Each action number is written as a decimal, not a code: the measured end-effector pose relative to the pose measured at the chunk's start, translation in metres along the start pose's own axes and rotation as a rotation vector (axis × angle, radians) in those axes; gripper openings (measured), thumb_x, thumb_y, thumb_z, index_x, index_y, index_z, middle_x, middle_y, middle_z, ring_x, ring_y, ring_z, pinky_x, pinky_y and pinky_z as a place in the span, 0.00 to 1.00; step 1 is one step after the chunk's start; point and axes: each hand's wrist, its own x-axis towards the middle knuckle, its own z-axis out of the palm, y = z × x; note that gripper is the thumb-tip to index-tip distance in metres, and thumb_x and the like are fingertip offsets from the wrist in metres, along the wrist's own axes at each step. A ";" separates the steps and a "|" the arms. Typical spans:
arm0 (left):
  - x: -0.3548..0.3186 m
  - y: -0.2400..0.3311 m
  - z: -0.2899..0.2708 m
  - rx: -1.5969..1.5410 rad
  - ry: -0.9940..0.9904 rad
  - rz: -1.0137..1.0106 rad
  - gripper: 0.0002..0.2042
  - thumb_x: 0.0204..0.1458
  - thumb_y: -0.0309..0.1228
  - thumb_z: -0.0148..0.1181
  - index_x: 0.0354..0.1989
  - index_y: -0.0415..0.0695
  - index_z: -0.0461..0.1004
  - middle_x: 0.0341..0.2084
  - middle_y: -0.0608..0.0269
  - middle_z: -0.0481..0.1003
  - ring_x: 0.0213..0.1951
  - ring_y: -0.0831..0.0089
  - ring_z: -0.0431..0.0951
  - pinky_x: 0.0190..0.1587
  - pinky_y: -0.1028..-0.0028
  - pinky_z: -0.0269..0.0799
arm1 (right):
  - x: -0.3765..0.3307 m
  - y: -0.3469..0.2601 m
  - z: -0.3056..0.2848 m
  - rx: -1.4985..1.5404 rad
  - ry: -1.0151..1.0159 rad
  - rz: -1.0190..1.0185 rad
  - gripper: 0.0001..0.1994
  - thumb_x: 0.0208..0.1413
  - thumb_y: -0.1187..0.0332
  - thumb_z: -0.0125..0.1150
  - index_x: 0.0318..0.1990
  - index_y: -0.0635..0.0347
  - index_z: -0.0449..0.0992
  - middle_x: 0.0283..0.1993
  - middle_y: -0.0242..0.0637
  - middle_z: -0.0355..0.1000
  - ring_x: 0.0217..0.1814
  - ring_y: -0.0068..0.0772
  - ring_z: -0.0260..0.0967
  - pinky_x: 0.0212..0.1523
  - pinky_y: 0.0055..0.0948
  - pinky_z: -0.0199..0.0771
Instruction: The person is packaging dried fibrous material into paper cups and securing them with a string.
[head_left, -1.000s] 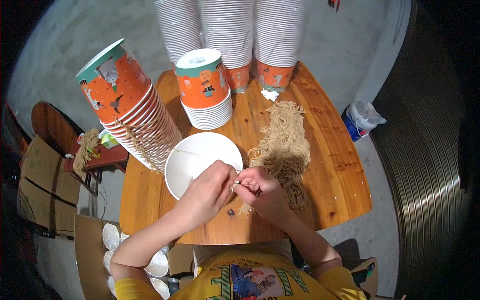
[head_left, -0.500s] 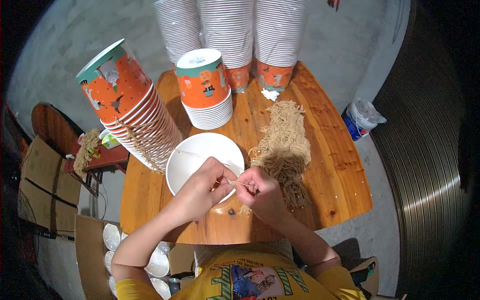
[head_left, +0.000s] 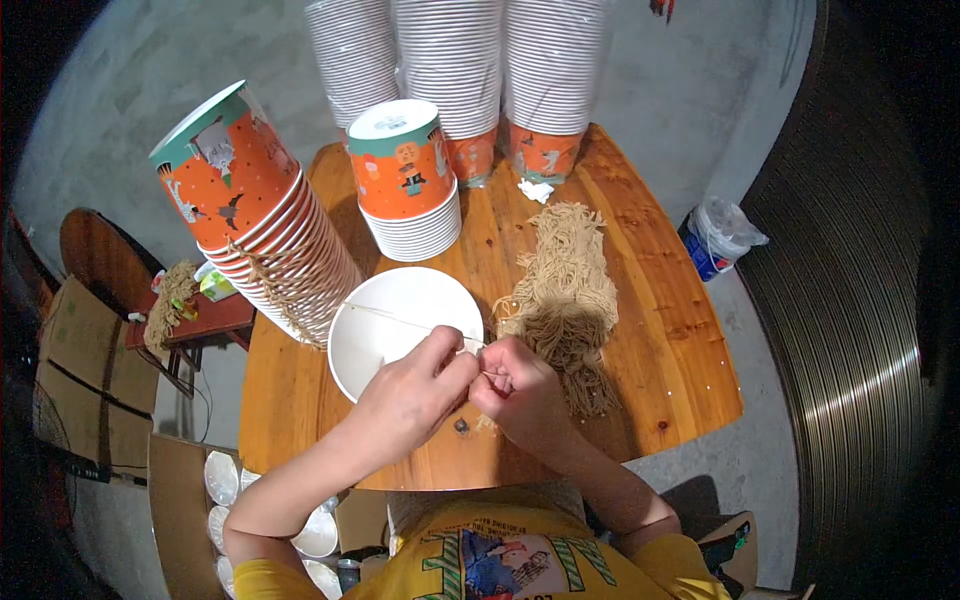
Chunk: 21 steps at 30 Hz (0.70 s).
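Left hand (head_left: 412, 390) and right hand (head_left: 522, 388) are drawing closer, grips pinching string (head_left: 400, 319), working it by the white tub (head_left: 352, 350).

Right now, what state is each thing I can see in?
Left hand, curled; what its grip holds is hidden
Right hand, fingers pinched on a thin cord
Thin cord, straight, crossing over the white-lined paper tub
White-lined paper tub, mouth up
Left tub stack, nested, bottoms up
Shorter tub stack, nested, bottoms up
Rear tub stacks, nested, plastic-wrapped
Tan cord bundle, lying loose
Bucket, plastic bag at its top
Cardboard carton, open
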 end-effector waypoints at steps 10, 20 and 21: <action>-0.002 -0.007 -0.004 -0.070 0.120 -0.155 0.10 0.52 0.22 0.54 0.43 0.41 0.67 0.38 0.52 0.65 0.36 0.50 0.72 0.36 0.60 0.69 | -0.003 0.000 0.002 0.077 -0.007 0.082 0.07 0.49 0.80 0.59 0.32 0.63 0.67 0.23 0.26 0.66 0.21 0.11 0.59 0.21 0.17 0.62; -0.002 -0.001 0.007 -0.305 0.091 -0.313 0.05 0.51 0.23 0.58 0.35 0.39 0.71 0.31 0.53 0.70 0.34 0.53 0.74 0.36 0.64 0.70 | -0.002 -0.002 0.002 0.044 0.019 0.079 0.07 0.49 0.79 0.60 0.32 0.62 0.68 0.23 0.27 0.66 0.21 0.12 0.60 0.21 0.18 0.63; -0.003 -0.001 0.008 -0.305 0.090 -0.313 0.05 0.51 0.23 0.58 0.35 0.39 0.71 0.31 0.53 0.70 0.34 0.53 0.74 0.36 0.64 0.70 | -0.002 -0.004 0.001 0.002 0.017 0.064 0.06 0.48 0.78 0.60 0.32 0.62 0.68 0.23 0.28 0.67 0.21 0.14 0.61 0.22 0.19 0.64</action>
